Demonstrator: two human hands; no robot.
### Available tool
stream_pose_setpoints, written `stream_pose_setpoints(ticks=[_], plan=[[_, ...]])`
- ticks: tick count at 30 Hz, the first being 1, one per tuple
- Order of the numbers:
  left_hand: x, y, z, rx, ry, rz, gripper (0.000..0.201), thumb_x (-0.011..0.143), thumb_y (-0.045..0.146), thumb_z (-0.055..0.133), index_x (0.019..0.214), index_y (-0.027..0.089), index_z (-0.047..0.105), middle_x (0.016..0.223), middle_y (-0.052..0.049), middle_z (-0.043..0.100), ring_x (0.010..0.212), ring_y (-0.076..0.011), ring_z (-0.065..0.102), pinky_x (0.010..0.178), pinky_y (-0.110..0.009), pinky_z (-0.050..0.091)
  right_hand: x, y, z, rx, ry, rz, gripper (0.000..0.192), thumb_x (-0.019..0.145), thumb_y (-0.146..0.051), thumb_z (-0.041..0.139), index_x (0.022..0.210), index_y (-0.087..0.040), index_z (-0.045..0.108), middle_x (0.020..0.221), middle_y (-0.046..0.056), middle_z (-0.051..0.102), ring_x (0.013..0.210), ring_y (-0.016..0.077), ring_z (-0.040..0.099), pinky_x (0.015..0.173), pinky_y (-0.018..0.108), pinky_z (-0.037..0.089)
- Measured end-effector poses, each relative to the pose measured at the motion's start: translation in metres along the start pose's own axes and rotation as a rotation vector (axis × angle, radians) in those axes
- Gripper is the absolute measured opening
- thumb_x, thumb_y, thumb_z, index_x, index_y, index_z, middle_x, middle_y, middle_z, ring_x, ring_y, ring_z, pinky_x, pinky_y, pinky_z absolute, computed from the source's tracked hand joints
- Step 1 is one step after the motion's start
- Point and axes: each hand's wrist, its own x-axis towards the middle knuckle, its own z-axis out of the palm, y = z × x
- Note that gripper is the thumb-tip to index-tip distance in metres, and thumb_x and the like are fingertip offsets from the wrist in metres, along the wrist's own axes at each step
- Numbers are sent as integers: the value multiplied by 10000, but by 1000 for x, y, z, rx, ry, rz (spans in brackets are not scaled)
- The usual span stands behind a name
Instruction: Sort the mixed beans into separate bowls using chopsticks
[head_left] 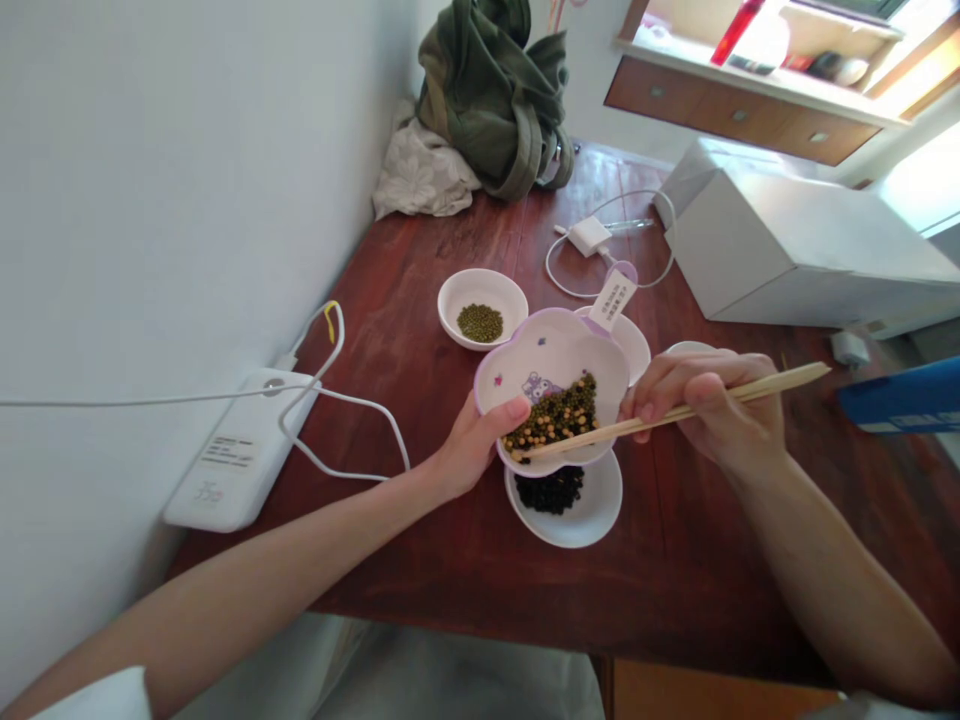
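Left hand (469,445) clamped on rim of lilac flower-shaped plastic bowl (551,375) w/ mixed beans, tilted above white dish of black beans (566,500). Right hand (709,405) pinching pale wooden chopsticks (675,412), tips in beans. Prob. light, rigid bowl; loose beans roll easily, so grip at rim.

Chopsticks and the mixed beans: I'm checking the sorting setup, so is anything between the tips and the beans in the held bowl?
Nothing visible. The chopsticks in the right hand reach over the rim of the purple-edged bowl, tilted by the left hand, and their tips lie at the beans.
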Motion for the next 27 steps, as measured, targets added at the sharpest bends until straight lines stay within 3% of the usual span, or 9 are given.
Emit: stream_pose_setpoints(ticks=[7,14,22,27], plan=[[1,2,3,17,-8,5,727,825,539,791,1432,175,625,1242,-132,767,1326,-395,620,1174,-566,447,-1,3,-2,-2,35,-13,419,1009,-476,620,775,-198,830,649,91,718,571,246,707,484,377,548],[-1,2,5,-1,30,-22,722,799,577,809,1369,157,665,1309,-145,736,1359,-414,587,1182,-571,440,1,2,0,46,41,-20,441,1012,-493,614,749,-205,820,647,88,716,550,219,688,444,339,519],[0,7,10,-63,85,-31,774,765,561,844,1391,160,628,1357,-152,712,1389,-414,562,1174,-568,453,-4,-23,-7,-4,319,-6,545,986,-612,558,644,-276,818,578,117,641,575,298,670,473,481,519],[0,13,16,-29,166,87,767,809,640,776,1401,175,626,1402,-132,688,1434,-383,527,1199,-527,441,-26,-18,14,81,536,49,507,1032,-528,536,685,-262,793,599,63,626,631,271,713,607,464,604]])
